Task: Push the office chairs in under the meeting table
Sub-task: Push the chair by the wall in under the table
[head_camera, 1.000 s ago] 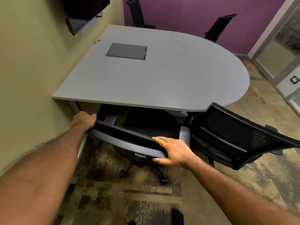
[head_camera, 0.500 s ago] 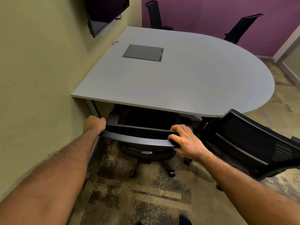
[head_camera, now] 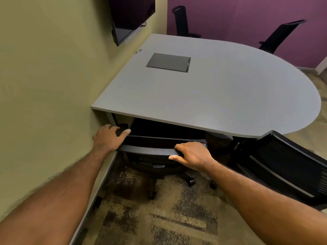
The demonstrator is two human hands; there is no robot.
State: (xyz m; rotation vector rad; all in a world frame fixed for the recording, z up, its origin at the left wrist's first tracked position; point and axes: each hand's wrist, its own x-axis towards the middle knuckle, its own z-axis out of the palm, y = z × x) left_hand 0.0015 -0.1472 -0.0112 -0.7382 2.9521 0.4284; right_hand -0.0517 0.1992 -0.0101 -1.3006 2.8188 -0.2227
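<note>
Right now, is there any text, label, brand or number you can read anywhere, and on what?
No text is readable.
Chair backrest held by the left hand and right hand: a small grey tab below it, no legible print.
Wall screen: dark, no logo visible.
Table's cable hatch: unmarked.

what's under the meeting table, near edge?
The seat of the chair both hands grip sits under the table, beside a leg by the wall. Deeper in is dark, covered by the tabletop.
</note>
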